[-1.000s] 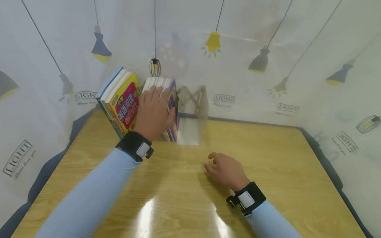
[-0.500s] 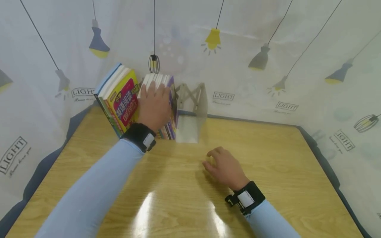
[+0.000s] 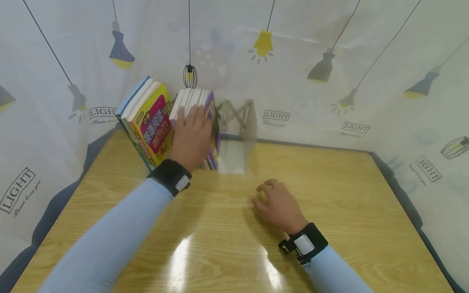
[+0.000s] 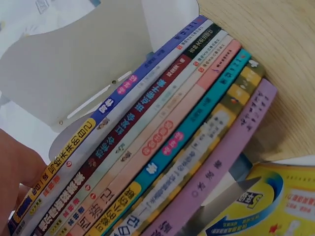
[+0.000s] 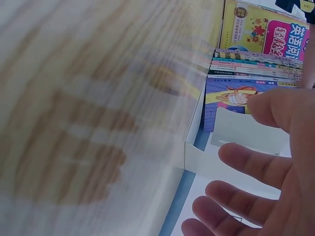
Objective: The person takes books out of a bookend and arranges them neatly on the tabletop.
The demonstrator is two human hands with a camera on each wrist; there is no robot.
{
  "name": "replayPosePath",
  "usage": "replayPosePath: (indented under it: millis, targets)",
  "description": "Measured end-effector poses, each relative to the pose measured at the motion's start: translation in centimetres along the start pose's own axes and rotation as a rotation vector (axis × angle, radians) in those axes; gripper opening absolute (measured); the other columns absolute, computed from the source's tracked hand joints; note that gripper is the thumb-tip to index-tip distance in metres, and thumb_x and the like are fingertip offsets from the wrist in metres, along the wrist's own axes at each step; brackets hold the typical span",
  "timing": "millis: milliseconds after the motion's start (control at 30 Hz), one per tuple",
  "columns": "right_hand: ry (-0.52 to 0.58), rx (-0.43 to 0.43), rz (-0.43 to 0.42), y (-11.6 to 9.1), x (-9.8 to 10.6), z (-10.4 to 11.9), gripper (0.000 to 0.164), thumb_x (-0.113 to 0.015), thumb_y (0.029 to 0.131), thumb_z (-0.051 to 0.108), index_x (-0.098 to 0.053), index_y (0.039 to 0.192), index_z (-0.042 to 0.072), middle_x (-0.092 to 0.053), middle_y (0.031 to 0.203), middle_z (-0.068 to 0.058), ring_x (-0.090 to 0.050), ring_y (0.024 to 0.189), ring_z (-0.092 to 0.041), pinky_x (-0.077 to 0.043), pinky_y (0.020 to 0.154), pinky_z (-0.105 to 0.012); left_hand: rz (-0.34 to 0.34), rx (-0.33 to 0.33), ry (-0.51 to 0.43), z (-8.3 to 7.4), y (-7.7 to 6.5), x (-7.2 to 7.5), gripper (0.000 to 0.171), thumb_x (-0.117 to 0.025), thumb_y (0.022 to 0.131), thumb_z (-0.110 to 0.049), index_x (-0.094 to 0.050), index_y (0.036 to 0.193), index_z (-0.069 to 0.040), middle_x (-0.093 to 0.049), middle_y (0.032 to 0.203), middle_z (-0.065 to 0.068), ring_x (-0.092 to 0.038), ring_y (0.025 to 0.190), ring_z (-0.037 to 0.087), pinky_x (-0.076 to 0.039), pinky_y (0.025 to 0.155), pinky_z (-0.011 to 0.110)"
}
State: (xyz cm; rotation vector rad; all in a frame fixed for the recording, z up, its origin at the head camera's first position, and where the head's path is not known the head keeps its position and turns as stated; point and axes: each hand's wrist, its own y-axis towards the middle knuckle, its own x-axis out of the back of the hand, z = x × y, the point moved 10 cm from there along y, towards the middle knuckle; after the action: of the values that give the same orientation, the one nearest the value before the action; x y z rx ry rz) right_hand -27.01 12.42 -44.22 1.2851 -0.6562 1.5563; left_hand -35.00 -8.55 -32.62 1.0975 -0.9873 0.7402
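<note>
My left hand [image 3: 192, 140] lies over a row of thin books [image 3: 187, 99], its fingers extended along their spines near the top edges. The left wrist view shows their coloured spines [image 4: 172, 137] close together, with part of the hand at the outer blue-purple one. These books stand in a white extendable book rack [image 3: 251, 122] with a crisscross back. To their left a yellow English reading book [image 3: 157, 124] and several others lean tilted. My right hand [image 3: 281, 206] hovers low over the table with loosely bent fingers and holds nothing.
The wooden table [image 3: 322, 183] reaches back to a pale wall covering [image 3: 293, 81] printed with hanging lamps. A dark strip [image 3: 399, 191] runs along the table's edges. Part of the rack's base [image 3: 232, 156] shows right of the books.
My left hand's thumb, earlier spread out to the right, is now hidden, and its fingers sit slightly lower on the books. The books and my right hand hardly differ; the head view shifts slightly.
</note>
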Motion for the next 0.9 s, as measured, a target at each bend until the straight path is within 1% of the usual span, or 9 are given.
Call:
replayPosePath:
  millis: [100,300,367,467,600,700,767,833,900]
  targets:
    - [0.001,0.005,-0.008,0.0,0.0,0.0,0.034,-0.069,0.093,0.035,-0.071,0.111,0.006,-0.062,0.122,-0.017,-0.061,0.109,-0.035,-0.053,0.092,-0.048,-0.062,-0.022,0.04,-0.3,-0.5,0.6,0.053,-0.072,0.091,-0.023,-0.055,0.138,-0.005,-0.033,0.158,0.024,-0.024,0.149,0.042,-0.005,0.122,0.062]
    - [-0.003,-0.003,0.006,0.0,-0.3,-0.1,0.034,-0.068,0.093,0.035,-0.071,0.11,0.005,-0.062,0.122,-0.018,-0.061,0.109,-0.035,-0.053,0.093,-0.048,-0.098,-0.051,0.076,-0.9,-1.5,0.8,0.072,-0.075,0.089,-0.026,-0.042,0.152,-0.017,-0.031,0.159,0.023,-0.035,0.141,0.043,-0.021,0.118,0.064]
    - [-0.007,-0.006,0.012,0.0,-0.3,-0.2,0.035,-0.067,0.093,0.037,-0.071,0.109,0.006,-0.062,0.122,-0.017,-0.061,0.109,-0.035,-0.053,0.093,-0.048,-0.11,-0.063,0.072,-1.1,-1.8,0.9,0.07,-0.073,0.091,-0.027,-0.042,0.152,-0.017,-0.031,0.159,0.025,-0.038,0.139,0.043,-0.026,0.116,0.062]
    - [-0.005,-0.006,0.019,0.2,-0.3,-0.3,0.034,-0.067,0.094,0.037,-0.071,0.107,0.007,-0.062,0.122,-0.017,-0.06,0.11,-0.035,-0.053,0.093,-0.048,-0.173,-0.095,0.041,-1.4,-2.4,1.3,0.058,-0.067,0.095,-0.031,-0.048,0.148,-0.014,-0.034,0.157,0.026,-0.042,0.135,0.042,-0.03,0.116,0.057]
    - [0.016,-0.006,0.021,0.5,0.1,-0.2,0.035,-0.065,0.095,0.038,-0.07,0.108,0.006,-0.06,0.123,-0.016,-0.059,0.111,-0.035,-0.052,0.093,-0.048,-0.335,-0.153,-0.091,-1.6,-3.4,2.7,0.041,-0.067,0.096,-0.032,-0.064,0.13,-0.008,-0.048,0.148,0.024,-0.054,0.122,0.037,-0.041,0.108,0.051]
    - [0.013,0.004,0.013,0.8,0.4,0.0,0.035,-0.065,0.095,0.038,-0.07,0.109,0.006,-0.061,0.123,-0.016,-0.06,0.109,-0.034,-0.053,0.092,-0.047,-0.437,-0.171,-0.242,-1.5,-4.2,3.7,0.029,-0.072,0.091,-0.022,-0.069,0.115,-0.006,-0.062,0.133,0.023,-0.06,0.11,0.035,-0.048,0.098,0.049]
    - [-0.001,0.018,0.006,0.8,0.4,0.2,0.035,-0.067,0.094,0.037,-0.071,0.109,0.006,-0.062,0.121,-0.016,-0.06,0.107,-0.034,-0.053,0.09,-0.046,-0.457,-0.166,-0.34,-1.3,-4.6,3.8,0.026,-0.074,0.088,-0.014,-0.069,0.112,-0.005,-0.064,0.124,0.022,-0.061,0.106,0.034,-0.051,0.094,0.047]
    - [-0.015,0.033,-0.004,0.7,0.4,0.4,0.034,-0.068,0.093,0.036,-0.071,0.108,0.006,-0.062,0.119,-0.016,-0.061,0.105,-0.034,-0.054,0.089,-0.046,-0.447,-0.146,-0.421,-1.0,-4.8,3.7,0.03,-0.073,0.086,-0.006,-0.066,0.115,-0.004,-0.059,0.119,0.022,-0.062,0.103,0.034,-0.056,0.088,0.043]
    - [-0.019,0.039,-0.008,0.7,0.4,0.6,0.034,-0.069,0.092,0.036,-0.071,0.107,0.006,-0.063,0.118,-0.016,-0.061,0.105,-0.035,-0.054,0.088,-0.046,-0.421,-0.105,-0.494,-0.7,-4.9,3.2,0.039,-0.07,0.085,0.0,-0.061,0.123,-0.003,-0.051,0.124,0.023,-0.062,0.103,0.035,-0.059,0.082,0.039]
